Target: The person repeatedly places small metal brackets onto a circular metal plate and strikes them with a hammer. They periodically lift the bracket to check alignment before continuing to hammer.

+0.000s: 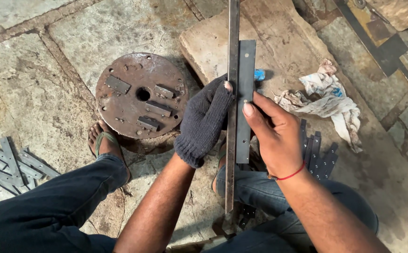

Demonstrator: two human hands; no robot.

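**2 hands, 2 steel strips held edge to edge**

We look down on a long steel bar (232, 117) held upright along the middle of the view; we take it as our landmark. Our left hand (205, 122), in a dark fingerless glove, is closed round the bar from its left, the bare fingertip resting on its face. Our right hand (272, 133), bare with a red thread at the wrist, presses a shorter flat strip (245, 98) against the bar's right edge, thumb on the strip's face. We judge that the 2 edges are kept flush so the lengths or holes can be matched.

Left of the bar lies a rusty round plate (140, 96) carrying 4 small steel tabs. Far left, loose strips (9, 164) fan out on the floor. Right of the bar, a crumpled cloth (328, 100) and a stack of dark strips (316, 157). A small blue object (259, 74) sits just right of the strip; what it is we cannot tell. No packages or signs show.
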